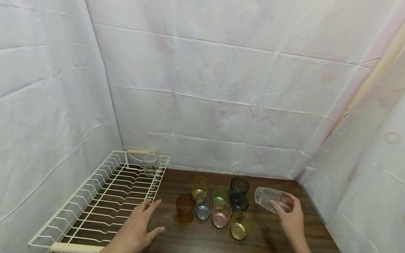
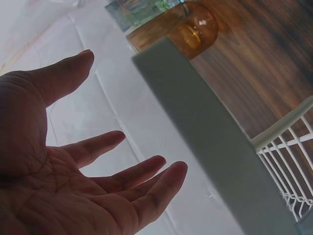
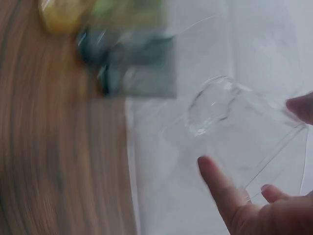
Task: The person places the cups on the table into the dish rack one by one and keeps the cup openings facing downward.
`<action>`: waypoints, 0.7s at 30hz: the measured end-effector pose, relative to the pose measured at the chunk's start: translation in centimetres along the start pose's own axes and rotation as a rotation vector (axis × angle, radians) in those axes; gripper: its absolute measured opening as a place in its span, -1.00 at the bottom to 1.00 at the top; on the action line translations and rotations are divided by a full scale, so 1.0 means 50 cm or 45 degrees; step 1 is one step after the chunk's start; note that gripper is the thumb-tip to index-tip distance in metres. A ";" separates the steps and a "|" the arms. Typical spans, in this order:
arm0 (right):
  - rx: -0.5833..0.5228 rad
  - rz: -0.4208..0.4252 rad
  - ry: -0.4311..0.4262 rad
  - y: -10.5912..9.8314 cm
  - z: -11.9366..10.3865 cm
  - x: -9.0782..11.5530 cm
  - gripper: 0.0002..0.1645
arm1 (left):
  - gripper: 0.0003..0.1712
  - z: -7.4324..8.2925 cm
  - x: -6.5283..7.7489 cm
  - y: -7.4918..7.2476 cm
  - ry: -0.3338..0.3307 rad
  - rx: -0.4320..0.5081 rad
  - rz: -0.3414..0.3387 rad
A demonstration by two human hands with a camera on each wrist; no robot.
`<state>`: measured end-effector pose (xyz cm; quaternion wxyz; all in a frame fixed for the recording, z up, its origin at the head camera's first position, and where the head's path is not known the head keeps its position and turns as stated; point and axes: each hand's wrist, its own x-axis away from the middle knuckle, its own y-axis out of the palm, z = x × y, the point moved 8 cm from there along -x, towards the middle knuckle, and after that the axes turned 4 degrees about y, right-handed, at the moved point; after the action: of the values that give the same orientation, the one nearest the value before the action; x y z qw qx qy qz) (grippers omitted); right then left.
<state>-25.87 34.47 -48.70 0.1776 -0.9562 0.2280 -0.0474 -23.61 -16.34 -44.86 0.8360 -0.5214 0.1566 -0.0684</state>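
In the head view my right hand (image 1: 291,214) holds a clear glass (image 1: 265,198) tilted on its side, thumb and fingers around one end of it. The same clear glass (image 3: 215,105) shows in the right wrist view, its base pointing away from the palm. My left hand (image 1: 136,225) is empty beside the white dish rack (image 1: 71,207), fingers spread. Nearest to its fingertips stands a brown glass (image 1: 185,209). Several coloured glasses stand grouped on the table between both hands: blue (image 1: 204,207), pink (image 1: 221,215), green (image 1: 220,193), yellow (image 1: 239,226) and dark grey (image 1: 239,188).
Another clear glass (image 1: 151,164) stands in the far right corner of the rack. Wooden handles (image 1: 77,247) sit at the rack's near and far ends. White cloth walls (image 1: 202,105) enclose the dark wooden table (image 1: 167,186) at the back and sides.
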 end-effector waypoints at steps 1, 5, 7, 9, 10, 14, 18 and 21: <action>-0.131 -0.015 0.022 0.002 -0.001 0.004 -0.16 | -0.01 -0.001 0.000 0.001 -0.004 0.005 -0.006; -0.708 -0.150 -0.025 0.027 -0.022 0.026 -0.55 | -0.01 -0.003 0.001 0.004 -0.018 0.017 -0.016; -0.921 -0.300 -0.133 0.047 -0.044 0.042 -0.73 | -0.01 -0.004 0.001 0.006 -0.016 0.017 -0.012; -1.106 -0.498 -0.241 0.070 -0.067 0.059 -0.73 | -0.02 -0.003 0.002 0.007 -0.010 0.018 -0.009; -1.187 -0.605 -0.271 0.082 -0.076 0.069 -0.68 | -0.02 -0.003 0.002 0.009 -0.006 0.021 -0.010; -1.498 -0.971 -0.247 0.126 -0.100 0.106 -0.47 | -0.02 0.000 0.002 0.014 0.013 0.038 -0.018; -1.761 -1.164 -0.154 0.158 -0.114 0.137 -0.41 | -0.02 -0.001 0.001 0.018 0.016 0.049 -0.031; -1.884 -1.264 -0.086 0.179 -0.122 0.159 -0.39 | -0.01 -0.003 0.000 0.022 -0.002 0.065 -0.060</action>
<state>-23.62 21.47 -46.16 -0.5196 -0.8155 -0.2456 0.0687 -23.74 -15.98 -45.93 0.8473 -0.5035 0.1419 -0.0919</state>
